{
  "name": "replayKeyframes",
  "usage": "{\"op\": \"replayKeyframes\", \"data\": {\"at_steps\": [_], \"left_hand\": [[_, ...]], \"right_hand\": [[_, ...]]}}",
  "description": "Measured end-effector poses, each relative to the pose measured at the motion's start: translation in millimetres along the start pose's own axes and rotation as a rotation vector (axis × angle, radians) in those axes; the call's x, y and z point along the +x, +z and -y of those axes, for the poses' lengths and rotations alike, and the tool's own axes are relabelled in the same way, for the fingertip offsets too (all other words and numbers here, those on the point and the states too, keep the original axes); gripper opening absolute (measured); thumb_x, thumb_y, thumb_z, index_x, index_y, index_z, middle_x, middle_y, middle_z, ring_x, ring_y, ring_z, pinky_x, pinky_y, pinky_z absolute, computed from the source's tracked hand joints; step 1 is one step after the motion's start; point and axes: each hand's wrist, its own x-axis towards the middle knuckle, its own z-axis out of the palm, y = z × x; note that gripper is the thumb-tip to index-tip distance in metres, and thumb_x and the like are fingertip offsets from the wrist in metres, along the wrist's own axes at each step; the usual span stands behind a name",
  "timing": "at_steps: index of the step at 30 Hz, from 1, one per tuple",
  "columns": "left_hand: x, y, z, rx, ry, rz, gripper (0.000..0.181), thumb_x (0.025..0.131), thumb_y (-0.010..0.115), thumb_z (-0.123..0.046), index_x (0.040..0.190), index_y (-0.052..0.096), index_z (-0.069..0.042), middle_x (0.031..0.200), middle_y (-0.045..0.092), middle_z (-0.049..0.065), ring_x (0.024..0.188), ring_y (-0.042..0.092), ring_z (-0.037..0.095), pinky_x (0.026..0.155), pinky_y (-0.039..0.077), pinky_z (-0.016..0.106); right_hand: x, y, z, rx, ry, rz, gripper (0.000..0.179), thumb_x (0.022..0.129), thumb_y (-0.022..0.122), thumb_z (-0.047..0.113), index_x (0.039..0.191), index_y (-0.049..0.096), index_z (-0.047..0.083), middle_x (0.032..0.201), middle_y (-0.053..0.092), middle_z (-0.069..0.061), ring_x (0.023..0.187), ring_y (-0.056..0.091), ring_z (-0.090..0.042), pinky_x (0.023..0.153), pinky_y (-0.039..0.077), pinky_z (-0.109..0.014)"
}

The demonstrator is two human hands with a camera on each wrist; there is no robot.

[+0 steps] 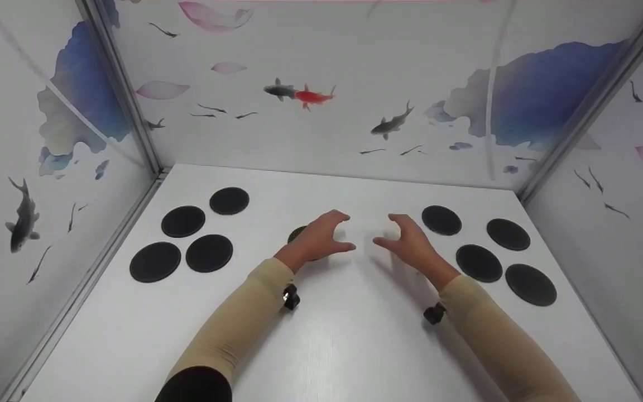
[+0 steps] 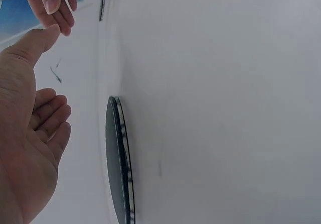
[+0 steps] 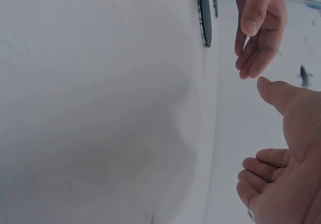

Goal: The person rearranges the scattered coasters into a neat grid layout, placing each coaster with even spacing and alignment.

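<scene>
My left hand (image 1: 319,237) hovers over the middle of the white table (image 1: 327,335), thumb and fingers spread apart with nothing between them. Partly hidden behind it is a flat black disc (image 1: 296,233); in the left wrist view this disc (image 2: 117,158) lies on the tabletop, apart from the palm. Facing it from the right, my right hand (image 1: 408,241) also has its thumb and fingers apart and holds nothing. A gap separates the two hands. In the right wrist view, the right hand's fingers (image 3: 261,171) are slightly bent.
Several black discs lie on the left, one (image 1: 155,262) nearest the front. On the right are several more, including a disc (image 1: 531,285) near the table edge. White panels with painted fish, such as the back wall (image 1: 321,145), enclose the table on three sides.
</scene>
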Motion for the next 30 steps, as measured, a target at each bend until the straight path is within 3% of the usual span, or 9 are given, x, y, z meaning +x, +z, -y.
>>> {"op": "replayKeyframes", "data": {"at_steps": [7, 15, 22, 30], "left_hand": [[22.2, 20.5, -27.7, -0.050, 0.034, 0.009, 0.081, 0.085, 0.073, -0.061, 0.151, 0.046, -0.024, 0.150, 0.046, -0.005, 0.141, 0.041, 0.014, 0.115, 0.036, 0.037], [41.7, 45.6, -62.8, -0.094, 0.107, 0.034, 0.080, 0.085, 0.073, -0.061, 0.150, 0.046, -0.024, 0.147, 0.048, -0.007, 0.138, 0.044, 0.010, 0.114, 0.037, 0.033], [53.3, 63.8, -88.3, -0.094, 0.149, 0.052, 0.078, 0.086, 0.072, -0.061, 0.149, 0.047, -0.023, 0.146, 0.049, -0.008, 0.136, 0.044, 0.008, 0.113, 0.037, 0.029], [63.9, 81.1, -116.9, -0.101, 0.155, 0.060, 0.076, 0.086, 0.074, -0.059, 0.147, 0.049, -0.023, 0.142, 0.051, -0.008, 0.134, 0.046, 0.006, 0.111, 0.038, 0.026]], "right_hand": [[-13.4, -32.7, -27.0, 0.002, 0.000, -0.038, 0.093, 0.085, 0.075, 0.058, 0.153, 0.039, 0.005, 0.155, 0.041, -0.017, 0.146, 0.034, -0.035, 0.116, 0.030, -0.055], [-36.9, -62.4, -61.5, -0.005, 0.027, -0.064, 0.090, 0.089, 0.075, 0.049, 0.153, 0.036, -0.001, 0.155, 0.039, -0.023, 0.144, 0.036, -0.039, 0.116, 0.029, -0.058], [-54.5, -80.5, -82.9, -0.038, 0.067, -0.054, 0.095, 0.088, 0.072, 0.057, 0.154, 0.034, 0.001, 0.156, 0.037, -0.024, 0.144, 0.034, -0.043, 0.113, 0.030, -0.062], [-73.4, -102.0, -104.7, -0.047, 0.090, -0.057, 0.099, 0.086, 0.072, 0.061, 0.156, 0.033, 0.002, 0.156, 0.035, -0.026, 0.144, 0.032, -0.045, 0.113, 0.027, -0.065]]}}
